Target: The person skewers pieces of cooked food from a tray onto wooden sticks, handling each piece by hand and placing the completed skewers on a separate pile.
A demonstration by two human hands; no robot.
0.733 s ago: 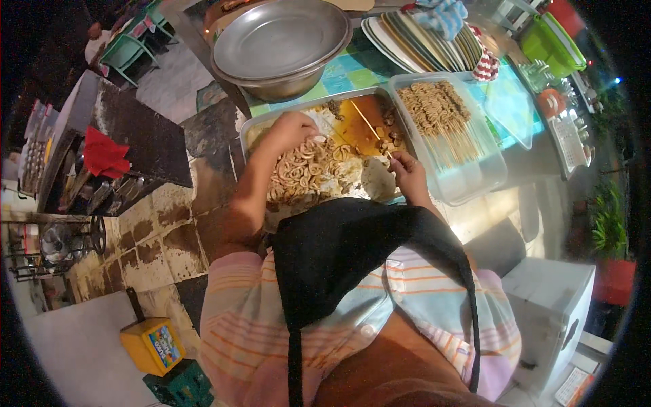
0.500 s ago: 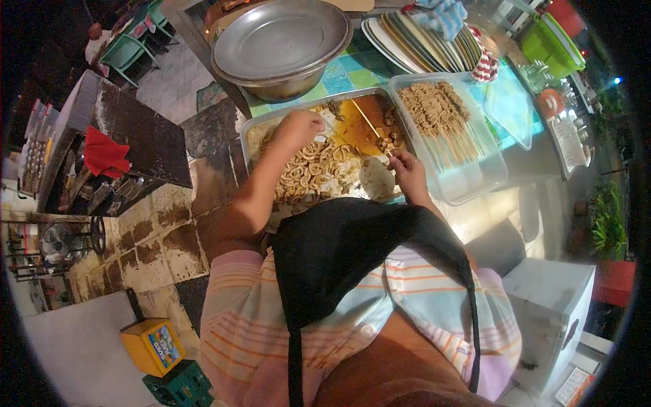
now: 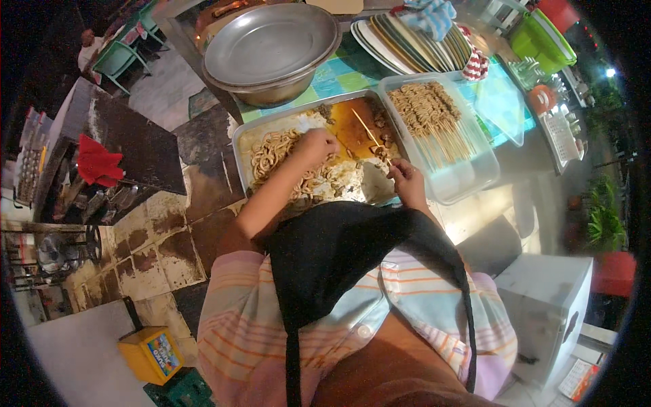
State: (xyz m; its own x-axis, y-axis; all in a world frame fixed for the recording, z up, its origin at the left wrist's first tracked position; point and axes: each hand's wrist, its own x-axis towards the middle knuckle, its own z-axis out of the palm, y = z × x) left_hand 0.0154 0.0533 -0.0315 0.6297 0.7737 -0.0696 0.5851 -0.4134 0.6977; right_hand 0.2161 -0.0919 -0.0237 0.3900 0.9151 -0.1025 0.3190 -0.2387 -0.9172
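The left hand [image 3: 317, 148] has shifted toward four o'clock, its grip too hidden to tell, now nearer the skewer [image 3: 365, 127] pinched in the right hand [image 3: 408, 182].

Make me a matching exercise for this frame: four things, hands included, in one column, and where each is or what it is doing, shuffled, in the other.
Column one:
1. left hand
2. right hand
3. loaded skewers
4. plates

Column two:
A. in a clear box
B. topped by a blue-and-white cloth
C. gripping a thin stick
D. over the metal tray, apart from the stick

Pairs: 1-D, 2-C, 3-A, 4-B
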